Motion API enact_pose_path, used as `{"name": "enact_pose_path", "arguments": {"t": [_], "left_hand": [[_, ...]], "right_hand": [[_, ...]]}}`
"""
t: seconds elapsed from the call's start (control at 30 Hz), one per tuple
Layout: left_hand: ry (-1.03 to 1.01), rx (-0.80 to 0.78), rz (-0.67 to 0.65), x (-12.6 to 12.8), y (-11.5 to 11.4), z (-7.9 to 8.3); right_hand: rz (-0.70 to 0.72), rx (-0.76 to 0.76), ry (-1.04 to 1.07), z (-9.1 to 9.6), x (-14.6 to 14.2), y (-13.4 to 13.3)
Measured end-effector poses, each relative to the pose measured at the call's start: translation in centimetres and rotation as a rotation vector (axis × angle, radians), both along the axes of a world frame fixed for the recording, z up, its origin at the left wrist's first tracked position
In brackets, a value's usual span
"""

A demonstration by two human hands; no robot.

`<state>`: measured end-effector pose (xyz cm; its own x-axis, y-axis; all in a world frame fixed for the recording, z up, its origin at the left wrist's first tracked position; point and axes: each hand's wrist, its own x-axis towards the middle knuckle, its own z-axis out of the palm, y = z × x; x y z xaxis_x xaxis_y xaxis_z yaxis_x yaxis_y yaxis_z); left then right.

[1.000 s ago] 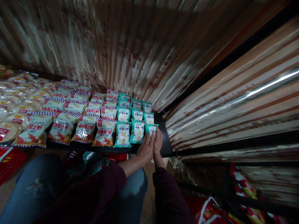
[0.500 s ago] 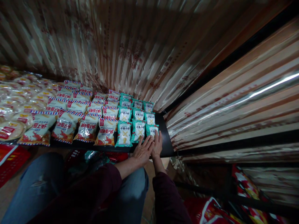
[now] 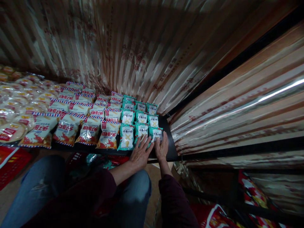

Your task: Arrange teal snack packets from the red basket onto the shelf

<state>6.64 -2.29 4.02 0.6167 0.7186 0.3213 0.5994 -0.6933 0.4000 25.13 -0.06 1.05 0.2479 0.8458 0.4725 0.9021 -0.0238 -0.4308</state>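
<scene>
While the black shelf [image 3: 170, 139] bears green packets [image 3: 142, 117], striped sheeting [image 3: 142, 47] stands behind.

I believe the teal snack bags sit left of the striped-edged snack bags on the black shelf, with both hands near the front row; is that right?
Not quite: the head view shows the teal snack bags right of the striped-edged snack bags on the black shelf, with the left hand and right hand near the front row.

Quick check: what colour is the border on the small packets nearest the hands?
Teal green; the small packets show it best in the head view.
</scene>
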Motion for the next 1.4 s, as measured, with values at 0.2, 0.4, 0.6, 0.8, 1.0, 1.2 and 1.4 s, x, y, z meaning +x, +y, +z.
{"name": "enact_pose_path", "arguments": {"t": [0.2,0.4,0.6,0.8,1.0,1.2,1.4], "left_hand": [[-0.029,0.077,0.292,-9.3,0.3,2.7],[0.001,0.193,0.570,-21.2,3.2,1.5],[0.019,0.207,0.571,-23.7,4.4,0.3],[0.003,0.196,0.502,-20.2,3.3,1.5],[0.027,0.159,0.356,-16.8,2.5,0.1],[0.038,0.182,0.340,-16.7,3.1,-0.7],[0.024,0.197,0.331,-17.0,2.3,-0.9]], "right_hand": [[-0.002,-0.053,-0.178,1.9,0.4,1.6],[0.092,-0.062,-0.296,1.0,-0.6,2.7],[0.019,-0.019,-0.350,0.2,-0.9,3.0],[0.017,0.095,-0.442,3.1,-5.0,1.4],[0.287,-0.036,-0.432,2.6,-13.9,-0.3],[0.278,-0.056,-0.396,1.2,-16.2,-0.2],[0.306,-0.016,-0.380,1.2,-16.3,-1.1]]}}
